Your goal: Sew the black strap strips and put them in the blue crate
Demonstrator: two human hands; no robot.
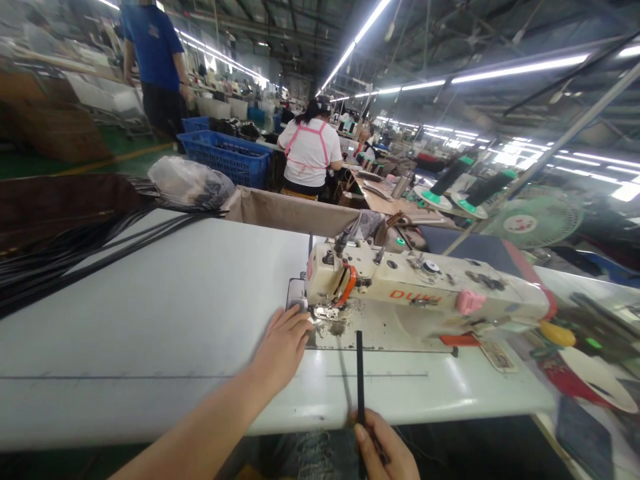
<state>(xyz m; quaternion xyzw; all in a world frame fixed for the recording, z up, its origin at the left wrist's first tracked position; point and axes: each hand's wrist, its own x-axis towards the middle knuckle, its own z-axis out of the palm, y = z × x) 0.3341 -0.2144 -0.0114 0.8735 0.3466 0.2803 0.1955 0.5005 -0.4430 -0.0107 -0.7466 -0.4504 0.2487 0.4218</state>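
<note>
A cream sewing machine [415, 287] with orange lettering stands on the pale worktable [200, 300]. My left hand [283, 343] lies flat on the tabletop at the machine's needle end, fingers stretched out and fingertips beside the presser foot [325, 312]. Whether anything thin is under those fingertips is hidden. Low in the view, at the table's front edge, my right hand [387, 450] pinches a narrow black strip [360, 373] between thumb and fingers. The strip points upward, its free end just short of the machine bed; its lower end is partly hidden by the hand.
Long black strips [115, 250] lie in a bundle at the left, near a clear plastic bag [190, 180]. Behind the table are a fabric-lined bin [295, 212] and a blue crate [230, 157]. A fan [537, 217] stands right. Two people are farther off, one seated, one standing.
</note>
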